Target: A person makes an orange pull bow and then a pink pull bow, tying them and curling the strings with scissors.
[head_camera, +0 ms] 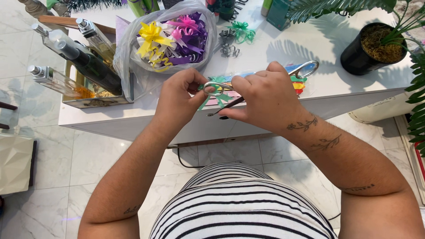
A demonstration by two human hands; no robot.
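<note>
Both hands are up at the near edge of the counter [310,95], working just above it rather than on it.

Left hand [179,95]: fingers pinched together on green ribbon [204,99], holding it taut. Right hand [265,97]: closed around small scissors [221,108], one silver loop showing between the two hands, dark blades poking out low and to the left. Ribbon sits right at the scissors, so the pinch looks like it's there to keep the strip tensioned against them. I can't tell whether the blades are open or closed.

A second, larger pair of scissors [303,68] lies flat on the counter behind the right hand, with a strip of coloured ribbon [299,84] just beside it. Handy, but not in use.

Room:
- Left side is crowded: clear bag of bows [170,37] sits near the left hand, and a box of bottles [82,66] leans out past the counter's left end.
- Right side has a black plant pot [372,51] well apart from the hands, fronds overhanging the far right.
- Finished green and dark bows [234,37] lie further back, mid-counter.
- Bare counter runs between the right hand and the pot.
- Below the hands it's floor tile, so anything dropped at this edge falls off the counter.
</note>
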